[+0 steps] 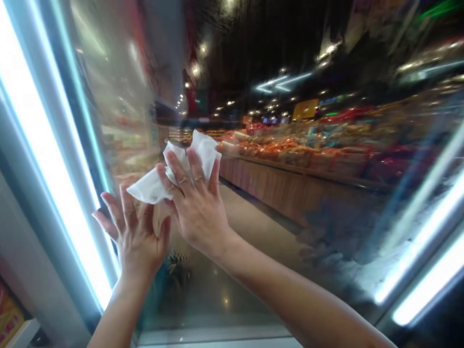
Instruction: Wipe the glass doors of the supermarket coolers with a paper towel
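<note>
My right hand [195,203] lies flat against a glass door [290,159], fingers stretched out, pressing a crumpled white cloth [155,186] onto the pane. The cloth sticks out above and to the left of the fingers. My left hand [136,234] is just below and left of it, open with fingers spread, its palm on the glass near the cloth's lower corner. Both forearms rise from the bottom of the view.
Bright light strips run along the door frame at the left [43,159] and lower right [427,270]. The glass reflects a shop aisle with shelves of packaged goods [326,145]. A metal lower frame edge [217,336] crosses the bottom.
</note>
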### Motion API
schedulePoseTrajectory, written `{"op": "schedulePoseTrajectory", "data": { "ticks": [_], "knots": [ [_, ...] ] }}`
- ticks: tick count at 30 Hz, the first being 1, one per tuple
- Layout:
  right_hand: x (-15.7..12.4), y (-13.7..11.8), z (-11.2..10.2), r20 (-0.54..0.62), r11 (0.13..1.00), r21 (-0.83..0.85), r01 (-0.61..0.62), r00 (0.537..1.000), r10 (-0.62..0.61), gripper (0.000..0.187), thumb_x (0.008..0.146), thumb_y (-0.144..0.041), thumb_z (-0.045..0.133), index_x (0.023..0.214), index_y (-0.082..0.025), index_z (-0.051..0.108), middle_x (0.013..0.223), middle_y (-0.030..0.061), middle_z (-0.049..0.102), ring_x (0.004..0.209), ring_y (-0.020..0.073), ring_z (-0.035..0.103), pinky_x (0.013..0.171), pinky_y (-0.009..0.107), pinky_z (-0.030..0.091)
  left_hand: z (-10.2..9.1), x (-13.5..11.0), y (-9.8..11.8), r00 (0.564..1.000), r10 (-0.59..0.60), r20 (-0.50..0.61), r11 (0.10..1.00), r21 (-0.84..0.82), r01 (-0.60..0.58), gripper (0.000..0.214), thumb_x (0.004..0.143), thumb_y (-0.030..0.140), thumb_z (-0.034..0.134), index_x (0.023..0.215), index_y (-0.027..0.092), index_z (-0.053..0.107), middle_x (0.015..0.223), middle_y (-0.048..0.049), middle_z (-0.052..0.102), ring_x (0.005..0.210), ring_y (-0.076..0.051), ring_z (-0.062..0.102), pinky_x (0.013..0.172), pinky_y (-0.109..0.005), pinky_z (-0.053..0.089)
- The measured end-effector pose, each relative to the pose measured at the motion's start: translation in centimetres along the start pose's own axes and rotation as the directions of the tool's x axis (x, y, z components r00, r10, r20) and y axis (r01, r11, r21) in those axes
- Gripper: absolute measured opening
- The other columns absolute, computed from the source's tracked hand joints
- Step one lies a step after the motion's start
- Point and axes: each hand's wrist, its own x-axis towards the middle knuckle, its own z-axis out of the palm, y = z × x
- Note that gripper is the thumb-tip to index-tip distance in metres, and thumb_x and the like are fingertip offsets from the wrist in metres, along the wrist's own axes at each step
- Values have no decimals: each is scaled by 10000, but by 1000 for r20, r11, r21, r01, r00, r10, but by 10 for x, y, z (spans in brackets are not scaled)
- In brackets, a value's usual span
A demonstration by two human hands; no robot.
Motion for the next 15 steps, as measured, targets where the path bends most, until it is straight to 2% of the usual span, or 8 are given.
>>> {"op": "schedulePoseTrajectory", "data": {
  "ticks": [2,4,6,7,9,13,15],
  "knots": [
    [-11,-2,-1,5,998,-18,-54,999,54,646,1050,-370,430,1649,-232,231,1737,-8,150,1611,298,-97,1284,676,30,0,-2,9,999,-33,5,999,-23,33,749,962,319,574,1627,326,229,1742,-86,-42,1588,-387,-91,1236,-757,-17],
    [-54,-4,5,23,995,-46,-92,995,93,687,1016,-331,475,1650,-225,231,1736,-7,151,1604,303,-137,1285,663,30,9,-29,21,1000,-24,-7,999,-38,23,815,948,294,591,1637,340,159,1739,-78,-66,1594,-373,-85,1233,-761,-9],
    [-101,0,13,30,988,-69,-139,990,141,750,964,-259,509,1654,-212,218,1728,10,181,1609,311,-103,1287,639,89,21,-59,36,1000,1,5,997,-74,-1,870,929,292,613,1641,338,113,1738,-79,-66,1594,-357,-116,1233,-759,1],
    [-118,6,14,29,986,-77,-146,988,149,783,945,-245,515,1659,-209,194,1725,20,192,1609,313,-96,1281,635,134,26,-67,45,999,37,17,995,-92,-36,863,928,304,609,1636,359,120,1743,-65,-38,1601,-352,-90,1230,-760,-6],
    [-126,25,10,10,977,-95,-190,981,192,830,926,-220,507,1667,-214,134,1723,43,200,1611,330,-65,1250,659,211,31,-60,62,998,59,3,992,-115,-58,848,924,333,619,1631,371,154,1744,-62,-41,1597,-362,-109,1215,-773,-26],
    [-104,63,-12,-50,930,-137,-340,940,336,849,945,-215,475,1670,-218,32,1735,84,153,1608,378,19,1202,706,271,28,-15,96,999,7,-44,989,-149,-14,853,923,353,636,1634,338,164,1730,-71,-137,1585,-373,-154,1200,-788,-36],
    [-123,70,-14,-50,922,-151,-356,934,353,880,932,-216,480,1667,-191,-4,1741,96,115,1606,387,10,1185,687,325,32,-21,112,1000,2,-23,986,-167,-6,867,928,356,626,1639,316,130,1723,-80,-154,1579,-358,-189,1192,-790,-56]
  ]
}}
